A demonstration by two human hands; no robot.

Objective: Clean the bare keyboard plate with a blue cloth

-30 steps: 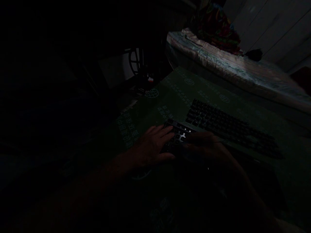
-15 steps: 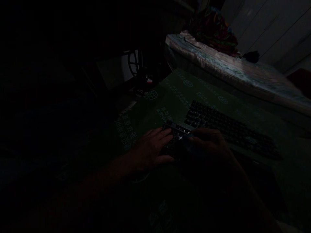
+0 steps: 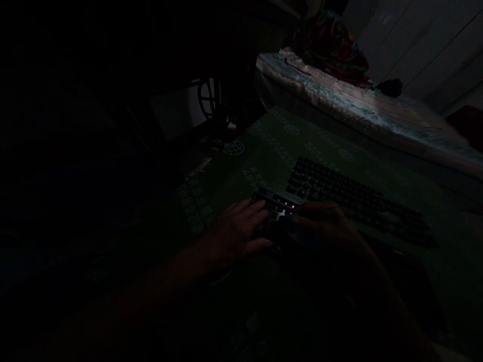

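Observation:
The picture is very dark. My left hand lies with its fingers spread over the left end of a dark keyboard-like frame, which has small bright openings near its top edge. Close to its right side, my right hand is closed around a dark bluish object whose shape I cannot make out. Its tip is over the frame, beside the bright openings. Beyond my right hand, a block of dark keys in rows rests on the green printed surface.
A patterned mattress with a colourful cloth bundle runs across the back right. At the back left a dark spoked wheel stands by the surface's edge. A dark flat panel lies at the lower right.
My right hand and the dark object have shifted very slightly, and a little more of the bright openings shows. My left hand stays almost in place.

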